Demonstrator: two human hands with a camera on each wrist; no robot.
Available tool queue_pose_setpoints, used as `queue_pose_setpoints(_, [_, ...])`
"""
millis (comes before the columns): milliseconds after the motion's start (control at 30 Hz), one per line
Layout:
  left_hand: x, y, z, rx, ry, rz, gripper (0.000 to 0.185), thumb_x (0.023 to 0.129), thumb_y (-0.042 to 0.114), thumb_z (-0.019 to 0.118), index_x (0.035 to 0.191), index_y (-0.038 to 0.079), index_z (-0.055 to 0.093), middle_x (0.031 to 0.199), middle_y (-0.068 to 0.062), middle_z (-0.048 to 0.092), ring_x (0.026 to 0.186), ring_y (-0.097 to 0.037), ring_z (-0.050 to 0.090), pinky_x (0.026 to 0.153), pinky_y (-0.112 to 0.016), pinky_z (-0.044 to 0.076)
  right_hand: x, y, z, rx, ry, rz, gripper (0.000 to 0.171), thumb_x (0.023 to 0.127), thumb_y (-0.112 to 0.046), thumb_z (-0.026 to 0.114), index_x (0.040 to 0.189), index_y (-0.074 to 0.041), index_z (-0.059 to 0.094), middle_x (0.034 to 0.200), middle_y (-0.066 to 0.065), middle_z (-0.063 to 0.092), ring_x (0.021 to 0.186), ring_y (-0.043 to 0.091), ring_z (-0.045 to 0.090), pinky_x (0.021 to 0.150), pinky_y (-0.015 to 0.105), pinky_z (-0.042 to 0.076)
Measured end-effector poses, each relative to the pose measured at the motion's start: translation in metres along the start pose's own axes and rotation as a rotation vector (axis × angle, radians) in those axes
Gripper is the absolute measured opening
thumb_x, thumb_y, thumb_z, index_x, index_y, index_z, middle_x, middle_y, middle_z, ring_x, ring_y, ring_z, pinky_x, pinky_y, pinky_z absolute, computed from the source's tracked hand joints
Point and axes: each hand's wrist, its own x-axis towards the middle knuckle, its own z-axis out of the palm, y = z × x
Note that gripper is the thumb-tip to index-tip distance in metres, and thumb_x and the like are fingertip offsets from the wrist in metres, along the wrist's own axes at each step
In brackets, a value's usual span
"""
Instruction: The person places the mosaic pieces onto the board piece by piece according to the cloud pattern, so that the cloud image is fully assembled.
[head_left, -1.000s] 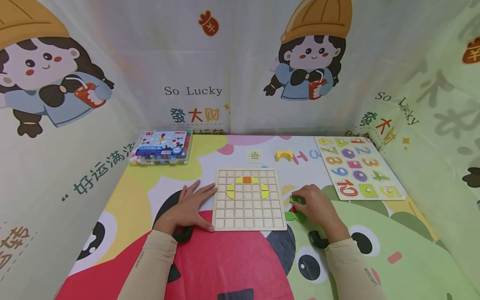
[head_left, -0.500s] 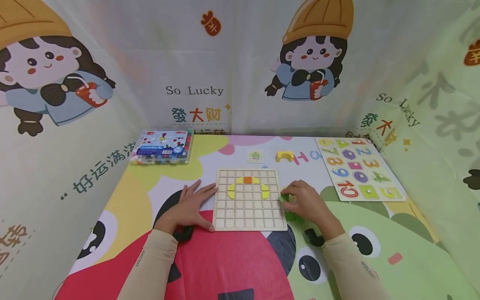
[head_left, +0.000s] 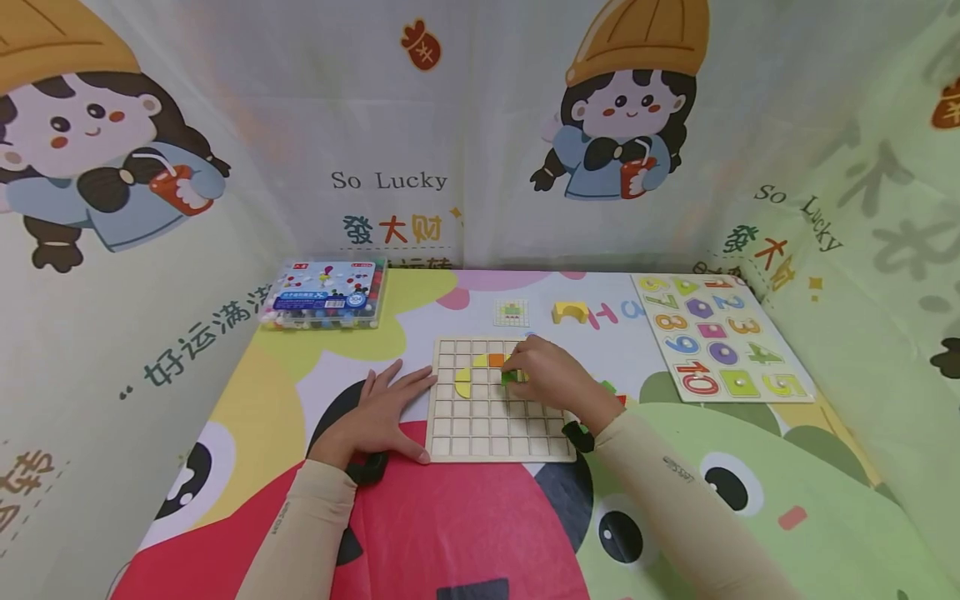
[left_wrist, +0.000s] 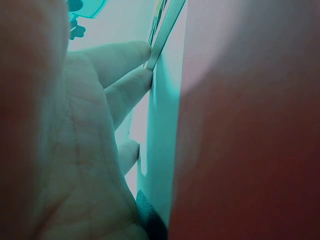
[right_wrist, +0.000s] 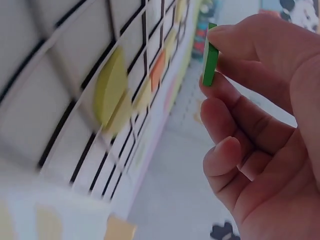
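Over the middle of the wooden grid board [head_left: 495, 398], my right hand [head_left: 546, 377] pinches one green tile [head_left: 510, 377] between thumb and fingertips, held on edge, thin side toward the board in the right wrist view. It sits just near of the single orange square [head_left: 495, 360], with yellow pieces [head_left: 462, 382] flanking it; I can't get a firm count on those. My left hand [head_left: 378, 417] lies flat and relaxed against the board's left edge, so the right is closer. More loose pieces [head_left: 609, 390] lie on the surface to the right.
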Motion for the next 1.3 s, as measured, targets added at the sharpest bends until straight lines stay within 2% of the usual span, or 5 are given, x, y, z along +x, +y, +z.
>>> queue_pose_setpoints(167, [0.000, -0.001, 0.000, -0.002, -0.010, -0.006, 0.125, 0.061, 0.061, 0.095, 0.166, 0.028, 0.036, 0.176, 0.003, 0.028, 0.165, -0.039, 0.003, 0.128, -0.072, -0.005, 0.025, -0.007, 0.009, -0.022, -0.060, -0.030, 0.016, 0.091, -0.013, 0.079, 0.105, -0.014, 0.086, 0.104, 0.000, 0.077, 0.101, 0.019, 0.063, 0.084, 0.035, 0.059])
queue_pose_setpoints(400, [0.001, -0.001, 0.000, -0.007, -0.011, -0.009, 0.125, 0.061, 0.062, 0.094, 0.166, 0.031, 0.036, 0.176, 0.005, 0.027, 0.166, -0.037, 0.001, 0.128, -0.071, -0.006, 0.041, -0.011, 0.021, -0.066, -0.088, -0.072, 0.012, 0.093, -0.011, 0.077, 0.096, -0.017, 0.086, 0.096, -0.001, 0.073, 0.093, 0.016, 0.058, 0.076, 0.032, 0.055])
queue_pose_setpoints(667, [0.000, 0.000, -0.001, -0.008, -0.005, 0.000, 0.125, 0.060, 0.060, 0.095, 0.166, 0.028, 0.037, 0.176, 0.002, 0.028, 0.165, -0.040, 0.003, 0.127, -0.073, -0.005, 0.047, -0.012, 0.027, -0.091, -0.049, -0.107, 0.016, 0.093, -0.009, 0.075, 0.100, -0.018, 0.087, 0.103, 0.001, 0.074, 0.096, 0.018, 0.060, 0.077, 0.032, 0.058])
queue_pose_setpoints(833, [-0.001, 0.001, -0.001, -0.011, -0.005, -0.002, 0.123, 0.061, 0.060, 0.095, 0.166, 0.027, 0.038, 0.176, 0.002, 0.028, 0.165, -0.041, 0.003, 0.127, -0.074, -0.006, 0.048, -0.013, 0.029, -0.102, -0.040, -0.101, 0.016, 0.093, -0.008, 0.074, 0.096, -0.019, 0.086, 0.104, 0.001, 0.074, 0.096, 0.019, 0.060, 0.076, 0.032, 0.059])
queue_pose_setpoints(1300, [-0.001, 0.002, -0.001, -0.006, -0.006, -0.002, 0.122, 0.062, 0.061, 0.094, 0.166, 0.026, 0.039, 0.176, 0.001, 0.029, 0.165, -0.042, 0.003, 0.127, -0.074, -0.006, 0.048, -0.017, 0.029, -0.052, -0.085, -0.041, 0.016, 0.097, -0.012, 0.077, 0.109, -0.015, 0.086, 0.108, 0.005, 0.074, 0.106, 0.023, 0.064, 0.089, 0.038, 0.060])
